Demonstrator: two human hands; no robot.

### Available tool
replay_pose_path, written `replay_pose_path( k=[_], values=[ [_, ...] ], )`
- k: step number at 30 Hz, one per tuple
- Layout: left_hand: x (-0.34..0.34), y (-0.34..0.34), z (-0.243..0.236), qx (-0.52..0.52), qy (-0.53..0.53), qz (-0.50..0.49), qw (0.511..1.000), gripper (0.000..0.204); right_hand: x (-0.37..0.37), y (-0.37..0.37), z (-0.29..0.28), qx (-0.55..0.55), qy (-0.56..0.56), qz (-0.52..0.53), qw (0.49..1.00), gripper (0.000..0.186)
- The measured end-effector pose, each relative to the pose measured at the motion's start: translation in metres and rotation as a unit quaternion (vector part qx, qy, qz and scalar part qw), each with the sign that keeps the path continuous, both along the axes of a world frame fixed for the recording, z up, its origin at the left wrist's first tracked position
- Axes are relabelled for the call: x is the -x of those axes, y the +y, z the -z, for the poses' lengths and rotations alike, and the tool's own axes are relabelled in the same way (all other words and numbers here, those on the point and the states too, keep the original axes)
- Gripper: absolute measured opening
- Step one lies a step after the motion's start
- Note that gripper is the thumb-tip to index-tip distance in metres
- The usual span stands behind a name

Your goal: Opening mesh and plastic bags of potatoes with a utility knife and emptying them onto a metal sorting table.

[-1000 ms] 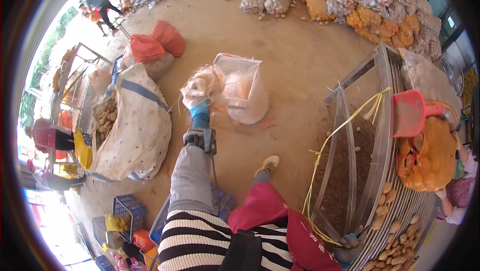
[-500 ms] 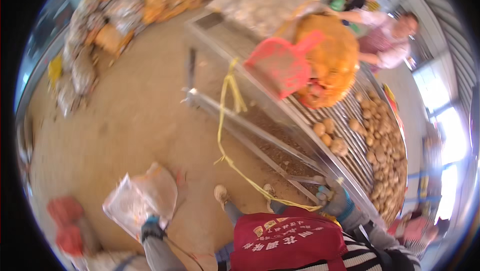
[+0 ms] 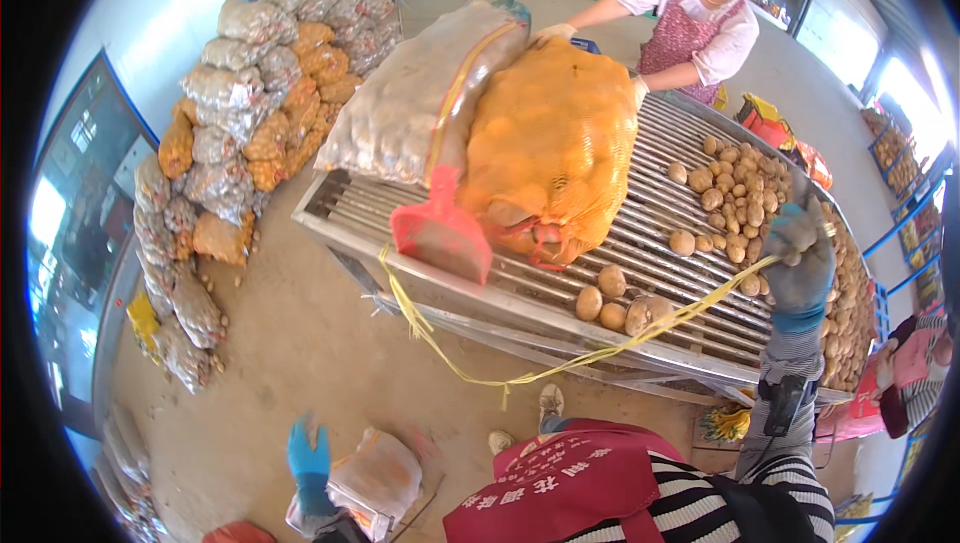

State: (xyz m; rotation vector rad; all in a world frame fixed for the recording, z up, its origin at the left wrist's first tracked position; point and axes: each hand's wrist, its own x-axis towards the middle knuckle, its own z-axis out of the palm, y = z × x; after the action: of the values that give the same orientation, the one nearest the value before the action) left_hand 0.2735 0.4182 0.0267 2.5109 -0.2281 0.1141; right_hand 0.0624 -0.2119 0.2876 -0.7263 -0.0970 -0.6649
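My right hand (image 3: 800, 268), in a grey and blue glove, is closed on a yellow plastic twine (image 3: 570, 361) above the potatoes at the table's right end. The twine sags across the front of the slatted metal table (image 3: 720, 328) to its knotted left end beside a red dustpan (image 3: 440, 233). My left hand (image 3: 309, 458), gloved in blue, is raised with its fingers apart. Beside it, low down, is a whitish woven sack (image 3: 375, 478); any contact between them cannot be made out.
A full orange mesh sack (image 3: 555, 143) and a grey sack (image 3: 410, 103) lie on the table. Loose potatoes (image 3: 738, 193) cover its right part. Across the table a person (image 3: 690, 33) touches the sacks. Filled sacks (image 3: 240, 93) are piled at left; another person (image 3: 915, 368) is at right.
My right hand has risen from below the table's edge to above the potatoes, drawing the twine up. My left hand has come off the whitish sack, its fingers now spread. The view has turned.
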Motion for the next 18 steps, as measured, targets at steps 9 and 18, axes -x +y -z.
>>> replay_pose_path(
  k=[9, 18],
  values=[
    [-0.028, -0.482, -0.075, 0.509, 0.339, 0.164, 0.774, 0.038, 0.053, -0.104, 0.047, -0.075, -0.178, 0.027, 0.981, 0.043],
    [-0.095, -0.549, 0.036, 0.533, 0.249, 0.117, 0.8, 0.018, 0.222, -0.126, 0.095, -0.133, -0.054, 0.237, 0.961, 0.03]
  ],
)
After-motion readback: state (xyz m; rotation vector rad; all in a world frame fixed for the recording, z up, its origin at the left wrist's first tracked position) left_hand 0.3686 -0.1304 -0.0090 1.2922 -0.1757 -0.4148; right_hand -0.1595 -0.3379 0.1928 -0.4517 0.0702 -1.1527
